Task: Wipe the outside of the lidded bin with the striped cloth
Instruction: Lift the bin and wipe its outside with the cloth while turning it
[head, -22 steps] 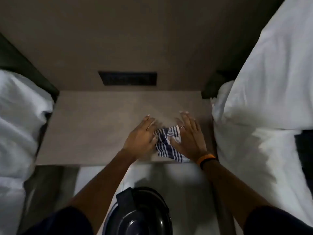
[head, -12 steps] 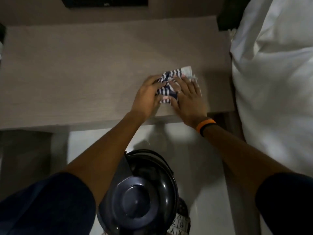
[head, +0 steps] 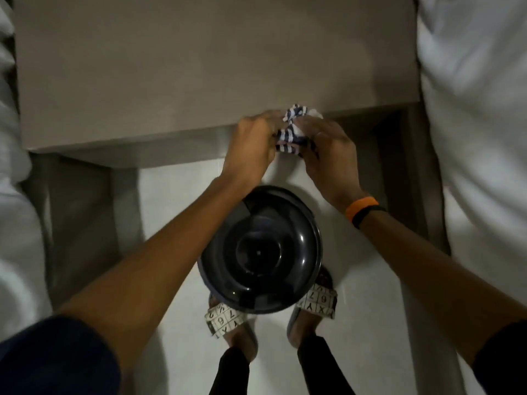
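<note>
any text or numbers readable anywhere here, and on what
"7", "6", "Y", "X" in grid squares on the strap of the left slipper; seen upside down, other squares blurred.
"6", "7", "Y", "X" in grid squares on the strap of the right slipper; the rest too blurred to read.
Striped cloth, lidded bin, orange wristband and table: no text visible.

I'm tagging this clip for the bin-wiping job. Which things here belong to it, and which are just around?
Part of the job:
striped cloth, bunched between both hands
left hand
right hand
lidded bin, on the floor, lid shut, not yet touched

Just around:
bedside table
white bedding
patterned slippers
orange wristband
</note>
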### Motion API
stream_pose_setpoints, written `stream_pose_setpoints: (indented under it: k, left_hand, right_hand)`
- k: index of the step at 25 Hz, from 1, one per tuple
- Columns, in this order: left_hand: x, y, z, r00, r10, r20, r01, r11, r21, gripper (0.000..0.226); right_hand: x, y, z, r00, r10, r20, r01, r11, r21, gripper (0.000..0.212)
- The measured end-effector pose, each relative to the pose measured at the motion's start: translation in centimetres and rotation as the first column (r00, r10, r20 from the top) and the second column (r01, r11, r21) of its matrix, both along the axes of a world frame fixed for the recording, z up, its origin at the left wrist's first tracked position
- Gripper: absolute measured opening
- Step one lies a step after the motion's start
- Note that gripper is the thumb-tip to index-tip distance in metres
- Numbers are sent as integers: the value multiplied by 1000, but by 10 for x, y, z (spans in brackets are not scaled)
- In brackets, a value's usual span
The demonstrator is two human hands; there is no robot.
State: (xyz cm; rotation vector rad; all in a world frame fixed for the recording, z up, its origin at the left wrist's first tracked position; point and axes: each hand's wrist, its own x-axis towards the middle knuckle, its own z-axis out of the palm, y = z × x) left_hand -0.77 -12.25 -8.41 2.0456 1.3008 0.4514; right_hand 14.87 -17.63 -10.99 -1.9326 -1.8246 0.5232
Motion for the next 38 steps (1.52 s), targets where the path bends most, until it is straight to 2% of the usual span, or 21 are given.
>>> stream_pose_setpoints:
  k: [3, 4, 6, 8, 10, 14, 16, 18, 21, 24, 27, 28, 29, 31, 32, 35, 37, 38]
  left_hand:
    - [-42, -85, -15, 999, -21, 25, 22, 1000, -12, 54]
    - [-56, -119, -25, 999, -34, -39, 32, 998, -49, 66]
    - [-81, -188, -50, 964, -115, -241, 80, 986, -149, 108]
    - [-99, -240, -80, 864, -261, -431, 214, 964, -156, 134]
    - [-108, -266, -104, 757, -332, -563, 325, 939, -116, 135]
    - [-103, -271, -124, 726, -253, -639, 299, 953, -38, 125]
    - [-98, -270, -118, 713, -247, -656, 325, 946, -4, 118]
    - [-96, -255, -107, 733, -247, -634, 316, 949, -4, 115]
    - [-92, -219, -83, 795, -207, -570, 170, 978, -118, 132]
    - [-88, -187, -67, 855, -115, -506, -5, 973, -231, 133]
    - [-97, -162, -63, 887, 14, -461, -196, 917, -348, 135]
    - [-101, -158, -64, 893, 71, -445, -263, 884, -387, 133]
    - [-104, -157, -66, 895, 124, -429, -321, 847, -424, 130]
    - [-107, -163, -71, 911, 200, -360, -365, 798, -481, 122]
    - [-109, -168, -74, 921, 226, -317, -365, 785, -501, 116]
    - [-117, -177, -83, 909, 322, -263, -415, 739, -530, 109]
    - [-120, -181, -86, 898, 351, -264, -439, 723, -533, 108]
    - [-120, -183, -86, 897, 362, -254, -442, 721, -534, 108]
  right_hand:
    - [-25, -81, -3, 998, -23, -64, 21, 999, -35, 41]
    - [-34, -110, -9, 999, -24, -26, 23, 998, -65, 44]
    - [-48, -162, -28, 994, 32, 104, -17, 989, -145, 51]
    - [-58, -202, -48, 990, 115, 78, -87, 950, -299, 58]
    - [-59, -223, -64, 994, 110, -7, -105, 927, -360, 60]
    - [-62, -221, -72, 996, -44, -79, 23, 968, -249, 52]
    - [-57, -214, -66, 967, -125, -221, 82, 978, -191, 45]
    - [-38, -208, -58, 858, -279, -431, 212, 957, -198, 42]
    - [-4, -203, -49, 586, -470, -660, 402, 876, -266, 40]
    - [5, -209, -49, 454, -521, -723, 448, 835, -320, 38]
    - [-30, -219, -60, 324, -579, -748, 425, 796, -432, 38]
    - [-50, -219, -65, 338, -571, -749, 380, 810, -447, 40]
    - [-72, -218, -72, 421, -532, -735, 310, 846, -435, 42]
    - [-115, -212, -86, 673, -380, -634, 188, 917, -351, 47]
    - [-129, -206, -94, 752, -338, -566, 178, 931, -319, 51]
    - [-124, -174, -123, 841, -415, -348, 326, 901, -287, 55]
    - [-100, -156, -145, 855, -488, -175, 425, 853, -304, 59]
    - [-85, -150, -153, 847, -514, -137, 449, 829, -333, 58]
